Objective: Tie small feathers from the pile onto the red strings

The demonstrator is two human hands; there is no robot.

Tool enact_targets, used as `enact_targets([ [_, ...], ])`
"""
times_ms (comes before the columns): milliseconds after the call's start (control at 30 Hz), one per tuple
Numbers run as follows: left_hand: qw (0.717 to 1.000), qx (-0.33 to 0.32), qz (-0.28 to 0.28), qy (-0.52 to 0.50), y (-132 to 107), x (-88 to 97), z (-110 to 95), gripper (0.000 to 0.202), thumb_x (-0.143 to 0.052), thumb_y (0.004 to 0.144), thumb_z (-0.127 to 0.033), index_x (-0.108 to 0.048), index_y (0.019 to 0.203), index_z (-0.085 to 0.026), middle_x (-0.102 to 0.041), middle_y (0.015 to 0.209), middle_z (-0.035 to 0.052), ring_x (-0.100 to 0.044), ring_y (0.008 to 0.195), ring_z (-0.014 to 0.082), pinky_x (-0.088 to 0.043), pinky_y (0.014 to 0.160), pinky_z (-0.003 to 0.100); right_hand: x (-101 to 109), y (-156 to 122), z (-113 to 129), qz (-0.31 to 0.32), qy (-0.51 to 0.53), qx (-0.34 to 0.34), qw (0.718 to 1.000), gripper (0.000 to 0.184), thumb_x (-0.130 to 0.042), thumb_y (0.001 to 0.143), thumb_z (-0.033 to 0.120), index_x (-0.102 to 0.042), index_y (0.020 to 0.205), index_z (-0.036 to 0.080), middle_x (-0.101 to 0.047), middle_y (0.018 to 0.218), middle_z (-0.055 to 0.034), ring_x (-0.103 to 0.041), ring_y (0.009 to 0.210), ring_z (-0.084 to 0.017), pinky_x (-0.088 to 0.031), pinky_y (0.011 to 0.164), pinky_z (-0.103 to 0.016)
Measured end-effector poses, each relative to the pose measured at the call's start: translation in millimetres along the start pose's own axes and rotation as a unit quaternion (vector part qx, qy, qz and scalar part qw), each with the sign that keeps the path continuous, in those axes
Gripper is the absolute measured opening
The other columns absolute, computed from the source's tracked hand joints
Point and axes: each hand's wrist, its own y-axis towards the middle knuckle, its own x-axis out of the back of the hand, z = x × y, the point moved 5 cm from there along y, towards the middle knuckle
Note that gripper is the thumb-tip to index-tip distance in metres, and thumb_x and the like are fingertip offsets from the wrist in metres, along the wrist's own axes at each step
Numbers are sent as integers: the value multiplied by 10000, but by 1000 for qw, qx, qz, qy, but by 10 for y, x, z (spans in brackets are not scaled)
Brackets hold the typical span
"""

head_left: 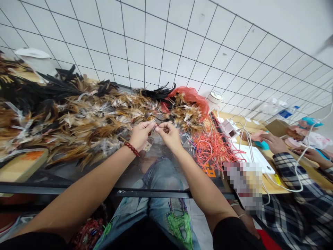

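Note:
My left hand [142, 134], with a string of dark red beads [132, 148] at its wrist, is closed in a pinch over the near side of the feather pile. Facing it, almost fingertip to fingertip, my right hand [169, 134] is pinched too. Whatever lies between the fingers is too small to make out. Brown and cream feathers [96, 121], many in bunches, spread behind and left of both hands. Black feathers [62, 85] lie along the back. Right of my right hand sits a tangle of orange-red cords [210, 144].
A red plastic bag [191, 95] and a white lidded cup [214, 100] stand behind the cords. At right are a white tablet-like slab [256, 160], white cables, a cardboard box [278, 127] and a co-worker's hand [273, 143]. A wooden box [26, 163] is at left.

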Motion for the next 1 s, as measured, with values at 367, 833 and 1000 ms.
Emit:
enact_targets([
  [367,999,29,22,-21,-54,-64,-7,344,-830,543,-424,-669,607,-127,-598,548,13,-536,526,100,-468,581,247,45,-84,195,29,-136,174,975,263,-513,885,266,-696,1072,304,-640,1067,-52,-555,1027,-196,-396,997,-350],
  [833,998,-2,53,23,-67,-96,-18,327,-791,620,-435,-664,581,-136,-605,568,21,-530,551,103,-452,595,241,100,-82,286,-32,-112,162,980,110,-597,825,278,-670,755,234,-597,762,-11,-510,725,-149,-410,759,-285],
  [1000,997,-16,66,43,-75,-118,-22,323,-788,619,-435,-668,568,-139,-598,562,19,-517,541,107,-440,577,247,79,-74,293,-28,-169,183,968,116,-531,831,241,-575,726,219,-533,738,2,-471,713,-143,-393,727,-276],
])
